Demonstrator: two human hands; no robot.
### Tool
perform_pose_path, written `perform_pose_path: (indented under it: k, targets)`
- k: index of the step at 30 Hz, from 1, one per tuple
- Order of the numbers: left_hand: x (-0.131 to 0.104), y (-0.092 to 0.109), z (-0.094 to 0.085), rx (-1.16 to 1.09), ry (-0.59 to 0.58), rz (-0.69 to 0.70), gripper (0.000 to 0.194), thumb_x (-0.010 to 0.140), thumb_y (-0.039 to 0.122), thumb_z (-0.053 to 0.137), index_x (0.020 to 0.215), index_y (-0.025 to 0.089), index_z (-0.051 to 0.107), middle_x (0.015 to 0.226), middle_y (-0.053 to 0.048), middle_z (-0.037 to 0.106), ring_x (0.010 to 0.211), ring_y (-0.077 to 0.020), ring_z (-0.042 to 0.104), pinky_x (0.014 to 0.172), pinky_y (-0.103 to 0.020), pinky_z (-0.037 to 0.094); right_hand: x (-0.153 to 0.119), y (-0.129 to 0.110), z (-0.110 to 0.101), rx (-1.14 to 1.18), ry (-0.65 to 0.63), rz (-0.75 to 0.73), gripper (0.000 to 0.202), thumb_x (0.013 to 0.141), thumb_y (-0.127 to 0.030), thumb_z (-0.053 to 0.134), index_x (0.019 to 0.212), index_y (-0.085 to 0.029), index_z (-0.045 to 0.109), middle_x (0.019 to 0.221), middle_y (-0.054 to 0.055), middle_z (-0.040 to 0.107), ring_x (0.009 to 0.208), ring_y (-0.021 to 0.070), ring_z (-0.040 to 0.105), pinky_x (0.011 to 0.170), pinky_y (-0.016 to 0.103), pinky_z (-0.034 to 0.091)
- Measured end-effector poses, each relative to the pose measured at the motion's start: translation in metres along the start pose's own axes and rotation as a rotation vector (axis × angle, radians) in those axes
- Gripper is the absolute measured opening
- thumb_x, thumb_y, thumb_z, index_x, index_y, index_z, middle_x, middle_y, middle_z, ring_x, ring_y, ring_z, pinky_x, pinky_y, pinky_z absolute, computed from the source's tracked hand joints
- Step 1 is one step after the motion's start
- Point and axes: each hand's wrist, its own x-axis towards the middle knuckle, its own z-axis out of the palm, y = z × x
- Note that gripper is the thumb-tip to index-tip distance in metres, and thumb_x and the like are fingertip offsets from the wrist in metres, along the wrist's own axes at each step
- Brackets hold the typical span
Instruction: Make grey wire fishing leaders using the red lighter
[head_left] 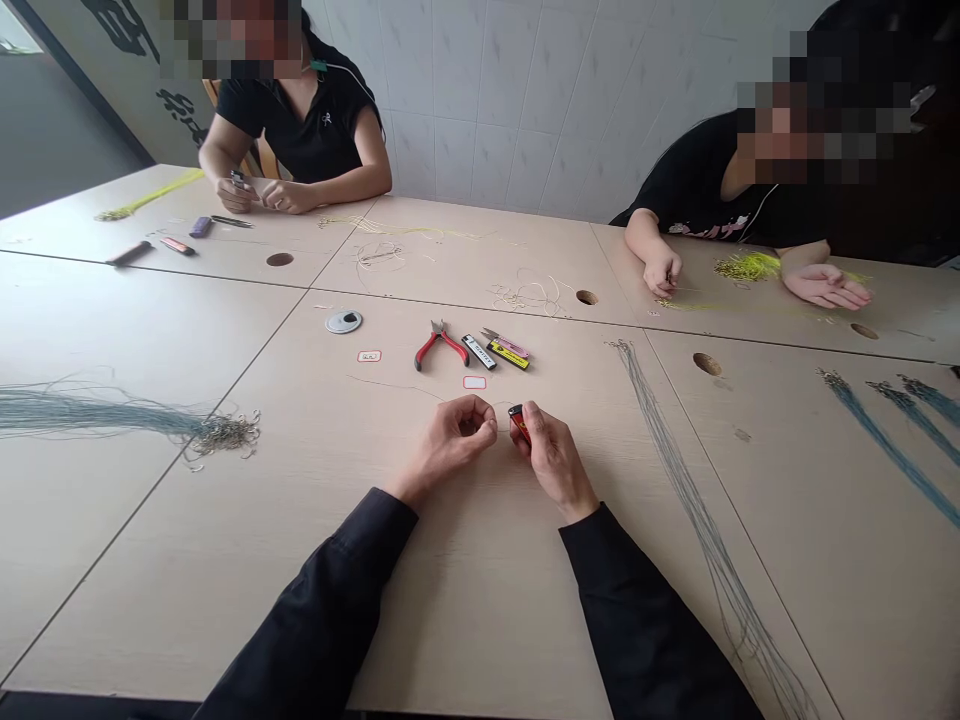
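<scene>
Evidently both hands are busy close together over the middle of the table [480, 620]. The left hand [465, 428] is curled nearly closed, thumb and index fingertips brought together on a thin cord [390, 382]; what else may sit inside the fingers is too small to tell. The right hand [556, 455] is wrapped round a red lighter [519, 425], with the thumb laid along its top end. Fine strands bridge the small gap between the two hands. The cord is hair-thin and pliant, the lighter a smooth, slim block with a black end, the tabletop pale and wood-grained, crossed by straight seams. From the left hand the cord trails away and to the left in a shallow curve, its long axis running mostly sideways; the lighter stands with its black end away from the wearer, leaning slightly left. Beyond the hands lie pliers [440, 334], their metal nose pointing away and their red handles splayed toward the wearer, beside a white-and-black lighter [479, 352] and a yellow lighter [508, 355]. To the right, a bundle of grey-blue cords [667, 450] stretches slantwise toward the near edge; on the left, a thicker bundle [97, 415] lies crosswise, ending in a tangle of metal clasps [229, 432].
</scene>
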Motion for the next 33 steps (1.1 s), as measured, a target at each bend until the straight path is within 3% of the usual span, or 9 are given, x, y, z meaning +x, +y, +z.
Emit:
perform_pose_path:
  k: [10,20,33]
  targets:
    - [-0.0002,0.0012,0.0005,-0.024,-0.005,-0.004,0.016,0.082,0.030,0.057,0.076,0.015,0.057,0.069,0.002,0.053,0.061,-0.0083,0.045,0.055,-0.020,0.035,-0.0016,-0.0059,0.0006,-0.195,0.069,-0.041,0.056,0.097,-0.057,0.030,0.057,-0.020,0.042,0.055,-0.001,0.044,0.054,0.0127,0.041,0.057,0.026,0.032]
    - [-0.0013,0.0004,-0.0006,-0.057,-0.042,0.012,0.024,0.085,0.037,0.060,0.080,0.014,0.060,0.071,0.000,0.056,0.062,-0.0091,0.046,0.055,-0.022,0.035,-0.0010,-0.0056,0.0035,-0.408,0.138,-0.012,0.053,0.094,-0.055,0.034,0.055,-0.020,0.031,0.050,-0.002,0.031,0.051,0.0118,0.030,0.052,0.027,0.024]
    - [-0.0028,0.0026,-0.0006,-0.063,-0.050,0.000,0.024,0.085,0.038,0.061,0.082,0.014,0.061,0.072,0.000,0.057,0.062,-0.0094,0.047,0.055,-0.021,0.035,-0.0005,-0.0031,0.0048,-0.450,0.130,0.001,0.047,0.091,-0.049,0.035,0.054,-0.021,0.033,0.049,-0.002,0.033,0.051,0.0124,0.027,0.052,0.027,0.024]
